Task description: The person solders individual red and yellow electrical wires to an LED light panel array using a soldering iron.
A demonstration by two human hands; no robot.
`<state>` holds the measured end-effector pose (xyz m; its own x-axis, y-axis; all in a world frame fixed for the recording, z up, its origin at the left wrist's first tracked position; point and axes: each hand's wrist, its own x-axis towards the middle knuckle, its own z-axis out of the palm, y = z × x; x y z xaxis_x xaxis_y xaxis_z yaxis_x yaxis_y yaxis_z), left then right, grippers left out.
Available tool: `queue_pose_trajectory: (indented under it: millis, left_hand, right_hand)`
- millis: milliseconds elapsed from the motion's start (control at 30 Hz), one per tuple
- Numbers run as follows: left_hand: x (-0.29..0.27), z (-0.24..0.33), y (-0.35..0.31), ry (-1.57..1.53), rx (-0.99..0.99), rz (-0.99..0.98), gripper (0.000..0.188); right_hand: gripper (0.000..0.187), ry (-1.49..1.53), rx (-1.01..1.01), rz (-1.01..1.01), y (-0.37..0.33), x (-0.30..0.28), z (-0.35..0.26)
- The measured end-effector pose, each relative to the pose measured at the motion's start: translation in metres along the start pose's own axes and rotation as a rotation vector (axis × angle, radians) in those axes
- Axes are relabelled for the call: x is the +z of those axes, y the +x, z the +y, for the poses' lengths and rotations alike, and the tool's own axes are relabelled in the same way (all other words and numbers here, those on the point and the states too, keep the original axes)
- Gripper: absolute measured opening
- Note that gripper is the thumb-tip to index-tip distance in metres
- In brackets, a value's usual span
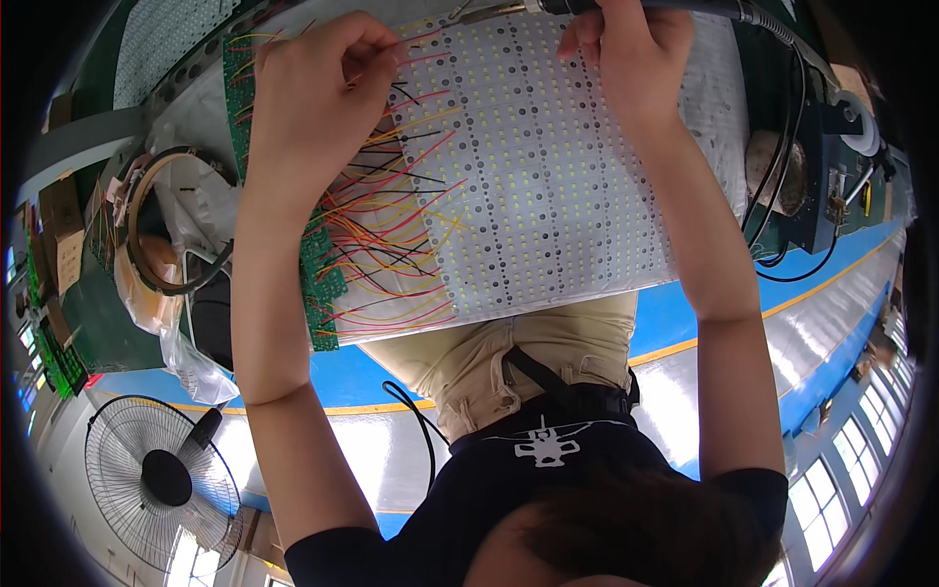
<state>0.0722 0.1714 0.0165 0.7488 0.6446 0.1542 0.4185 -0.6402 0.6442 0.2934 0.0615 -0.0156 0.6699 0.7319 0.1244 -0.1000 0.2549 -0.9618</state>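
A pale panel (pixel 548 196) with rows of small yellow LED chips and dark round holes lies in front of me. Along its left side runs a strip of green circuit boards (pixel 321 279), with red, yellow and black wires (pixel 391 220) fanning over the panel. At the panel's far left, my left hand (pixel 328 88) pinches a thin red wire (pixel 423 39) between thumb and fingers. My right hand (pixel 641 68) is closed around the dark handle of a soldering iron (pixel 494 13) at the far edge. The iron's metal tip points left, close to the red wire's end.
At right stand a dark blue soldering station (pixel 817 196), a pale spool (pixel 863 125) and black cables (pixel 782 147). A dark ring on a grey arm (pixel 147 220) and plastic bags (pixel 186 362) sit left. A standing fan (pixel 166 479) is at lower left.
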Motion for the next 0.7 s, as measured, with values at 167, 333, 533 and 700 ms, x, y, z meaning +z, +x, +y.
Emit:
queue_pose_trajectory:
  millis: [167, 333, 533, 700]
  left_hand:
    - [-0.0001, 0.0049, 0.0031, 0.054, -0.047, -0.037, 0.008]
    - [0.0025, 0.0015, 0.0032, 0.027, -0.04, -0.01, 0.008]
    - [0.0014, 0.0034, 0.004, 0.075, -0.034, -0.005, 0.007]
    - [0.0016, 0.0029, 0.0048, 0.074, -0.016, -0.019, 0.007]
  right_hand:
    - [0.021, -0.051, 0.001, -0.001, -0.0021, 0.0012, -0.0026]
    - [0.021, -0.034, -0.005, -0.009, -0.0019, 0.0004, -0.0006]
    - [0.021, -0.04, 0.003, -0.01, -0.0017, 0.001, -0.0008]
    - [0.021, -0.039, -0.004, -0.008, -0.0022, 0.0012, -0.0004]
